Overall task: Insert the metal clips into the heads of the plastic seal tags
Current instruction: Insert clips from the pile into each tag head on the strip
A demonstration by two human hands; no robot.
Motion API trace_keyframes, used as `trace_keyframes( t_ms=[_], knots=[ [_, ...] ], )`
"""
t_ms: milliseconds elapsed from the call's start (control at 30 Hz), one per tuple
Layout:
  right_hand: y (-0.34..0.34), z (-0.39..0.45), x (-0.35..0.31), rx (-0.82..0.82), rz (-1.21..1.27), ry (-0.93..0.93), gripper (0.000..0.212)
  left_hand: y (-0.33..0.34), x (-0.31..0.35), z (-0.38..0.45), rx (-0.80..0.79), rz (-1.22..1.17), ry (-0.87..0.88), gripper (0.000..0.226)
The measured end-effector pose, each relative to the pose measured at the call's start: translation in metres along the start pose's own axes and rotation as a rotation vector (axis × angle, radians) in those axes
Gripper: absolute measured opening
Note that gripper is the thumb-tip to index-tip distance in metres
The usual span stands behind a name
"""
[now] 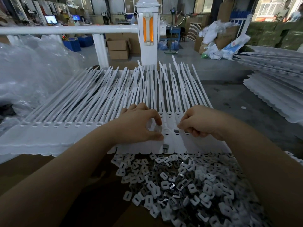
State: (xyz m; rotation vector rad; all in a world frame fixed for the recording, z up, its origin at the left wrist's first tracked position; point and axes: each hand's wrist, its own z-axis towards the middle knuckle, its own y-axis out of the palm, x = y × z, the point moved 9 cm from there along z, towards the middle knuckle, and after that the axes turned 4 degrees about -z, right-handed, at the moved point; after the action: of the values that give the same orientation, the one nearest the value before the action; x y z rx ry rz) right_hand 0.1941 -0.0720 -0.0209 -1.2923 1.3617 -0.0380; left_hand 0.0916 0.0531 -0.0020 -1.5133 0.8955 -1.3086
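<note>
A long row of white plastic seal tags (68,133) lies across the bench, straps fanning away from me and heads toward me. My left hand (139,123) pinches a small clip (158,128) between thumb and forefinger over one tag head. My right hand (200,122) has its fingers curled, fingertips pressing at the tag heads beside a head (176,131) with a dark clip seated in it. A loose metal clip (165,147) lies on a tag's flat end. A heap of metal clips (188,182) fills the near bench.
Crumpled clear plastic sheeting (32,69) piles at the left. More stacked tag sheets (275,99) lie at the right. A white rail and post (148,33) stand behind the bench; cardboard boxes (118,48) sit on the floor beyond.
</note>
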Motion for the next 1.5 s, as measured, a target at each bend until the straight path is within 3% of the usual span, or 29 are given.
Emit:
trace_keyframes(
  t_ms=[133,267,400,533,1033,1267,1500],
  knots=[
    [0.0,0.002,0.001,0.008,-0.012,-0.001,0.019,-0.01,0.039,-0.004,0.108,-0.089,0.21,0.023],
    [-0.002,0.004,0.001,0.024,-0.05,-0.018,0.019,0.005,0.085,-0.02,-0.071,-0.327,0.435,0.014],
    [0.0,0.005,0.001,0.018,-0.032,-0.026,0.022,0.027,0.098,-0.026,-0.216,-0.327,0.467,0.024],
    [0.0,0.006,0.001,0.015,-0.038,-0.028,0.024,0.03,0.099,-0.026,-0.195,-0.336,0.467,0.022],
    [0.0,0.007,0.001,0.026,-0.048,-0.028,0.021,0.026,0.081,-0.022,-0.237,-0.458,0.29,0.018],
    [-0.005,0.0,-0.01,0.042,-0.001,-0.096,0.005,0.005,0.041,-0.011,-0.079,-0.878,0.076,0.012],
    [-0.003,-0.007,-0.025,-0.054,0.203,-0.182,0.007,-0.005,0.014,-0.004,0.102,-0.931,-0.074,0.016]
  ],
)
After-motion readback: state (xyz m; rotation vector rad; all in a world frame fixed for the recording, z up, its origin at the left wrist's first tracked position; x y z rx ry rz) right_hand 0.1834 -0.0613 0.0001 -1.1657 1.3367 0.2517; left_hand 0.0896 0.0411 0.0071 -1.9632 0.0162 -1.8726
